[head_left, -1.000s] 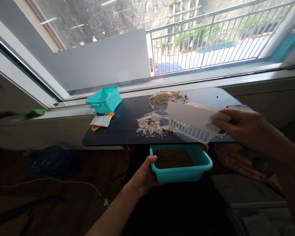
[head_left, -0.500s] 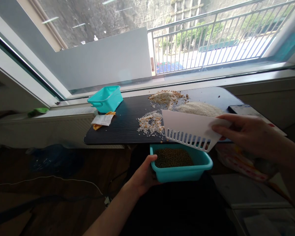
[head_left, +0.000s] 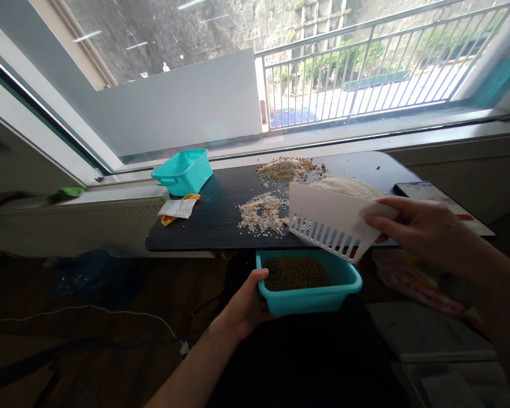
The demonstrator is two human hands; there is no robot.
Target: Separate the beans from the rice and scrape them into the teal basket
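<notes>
My left hand [head_left: 246, 303] grips the left end of a turquoise plastic bin [head_left: 314, 300], thumb over its rim. Small brownish-green beans [head_left: 297, 273] cover the bin's floor, deeper toward the left. In my right hand [head_left: 412, 221] is a white slotted scoop [head_left: 327, 215], held by its right end above the bin's far rim and the table's front edge. Left of the scoop lies a scattered patch of rice mixed with tan grains [head_left: 261, 215]. Behind it sits a mixed mound of rice and tan beans [head_left: 287, 168]. The scoop partly hides a pale rice heap [head_left: 351, 187].
Another turquoise bin [head_left: 185, 173] stands at the dark table's [head_left: 212, 209] back left, near a folded white paper [head_left: 176, 208] on something orange. At the right edge lie a phone [head_left: 414, 188] and papers. A window ledge borders the table behind.
The white scoop has shifted slightly right, and its left end now stands more upright. The bin in my left hand has moved a little left.
</notes>
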